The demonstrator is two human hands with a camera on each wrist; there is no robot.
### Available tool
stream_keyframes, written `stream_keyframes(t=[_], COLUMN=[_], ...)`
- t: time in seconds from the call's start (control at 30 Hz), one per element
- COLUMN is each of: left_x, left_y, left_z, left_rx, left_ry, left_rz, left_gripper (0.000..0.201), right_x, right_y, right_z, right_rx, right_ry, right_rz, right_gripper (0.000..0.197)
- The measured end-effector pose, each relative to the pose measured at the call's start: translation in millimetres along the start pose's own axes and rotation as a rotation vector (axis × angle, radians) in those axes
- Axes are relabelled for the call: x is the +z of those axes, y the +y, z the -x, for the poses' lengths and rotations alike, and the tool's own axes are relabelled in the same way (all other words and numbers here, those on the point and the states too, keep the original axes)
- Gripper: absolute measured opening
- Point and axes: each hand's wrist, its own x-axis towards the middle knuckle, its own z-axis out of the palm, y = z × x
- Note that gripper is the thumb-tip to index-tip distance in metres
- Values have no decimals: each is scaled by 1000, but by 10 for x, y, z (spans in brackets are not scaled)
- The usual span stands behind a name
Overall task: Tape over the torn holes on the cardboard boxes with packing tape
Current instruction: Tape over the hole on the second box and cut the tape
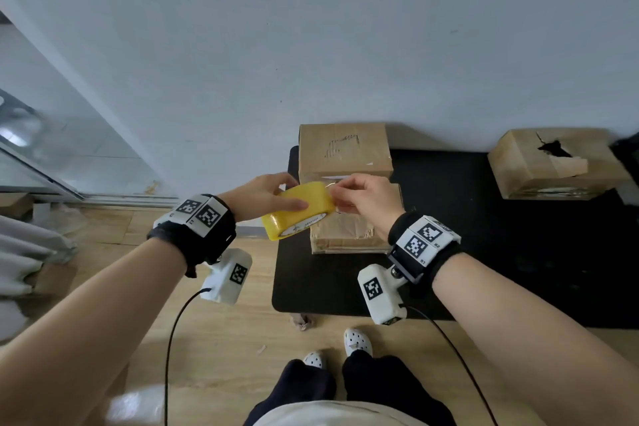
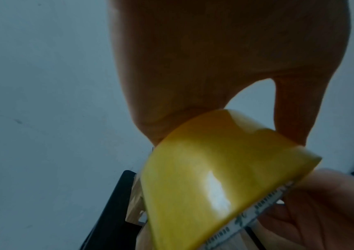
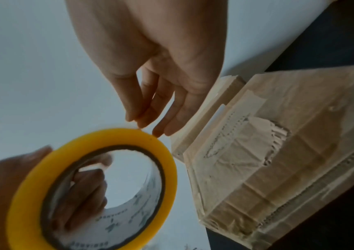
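A yellow roll of packing tape is up in the air over the table's left end. My left hand grips it, thumb on the outer face and fingers through the core. My right hand pinches the tape's end at the roll's rim, thumb and forefinger pressed together. Below the hands sits a cardboard box whose torn patch lies under clear tape. A second box stands behind it. A third box at the far right has an open torn hole.
The boxes rest on a black table against a pale wall. Wooden floor lies to the left and front, with my white shoes by the table's edge. A glass door and grey cloth are at the far left. Cables hang from both wrists.
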Motion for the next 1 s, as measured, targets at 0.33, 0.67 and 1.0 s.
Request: stream_keyframes(t=[0.33, 0.67, 1.0], left_x=[128, 263, 347], left_y=[-343, -374, -510], left_z=[-41, -259, -444], left_rx=[-64, -94, -207], left_ry=[63, 82, 86], left_rz=[-248, -400, -502], left_gripper=[48, 48, 61], right_x=[-388, -649, -751], right_y=[161, 506, 716], right_z=[176, 136, 13], right_rx=[39, 168, 202], right_ry=[140, 293, 258], right_rz=[-32, -3, 178], right_gripper=[5, 7, 10])
